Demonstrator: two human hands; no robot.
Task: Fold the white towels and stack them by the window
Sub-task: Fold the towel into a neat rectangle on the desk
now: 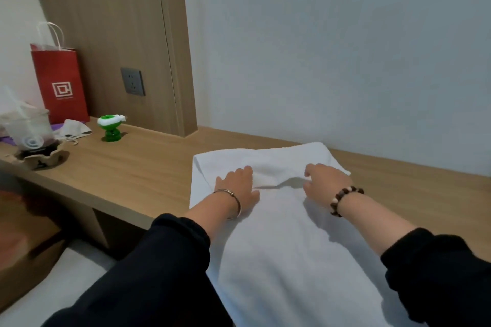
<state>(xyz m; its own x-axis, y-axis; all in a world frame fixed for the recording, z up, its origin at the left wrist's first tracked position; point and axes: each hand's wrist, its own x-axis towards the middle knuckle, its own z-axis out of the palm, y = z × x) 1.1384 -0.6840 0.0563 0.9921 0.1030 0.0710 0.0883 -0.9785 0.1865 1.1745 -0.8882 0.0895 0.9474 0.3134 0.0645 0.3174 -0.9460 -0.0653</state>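
Hands apart on the white towel [279, 233], over the desk [132, 167].
Left hand [236, 186] pressed flat (fingers straight); right hand [328, 183] pinched the folded edge.

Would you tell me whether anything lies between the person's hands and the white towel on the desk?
Nothing visible does: the left hand rests on the white towel and the right hand pinches its fold.
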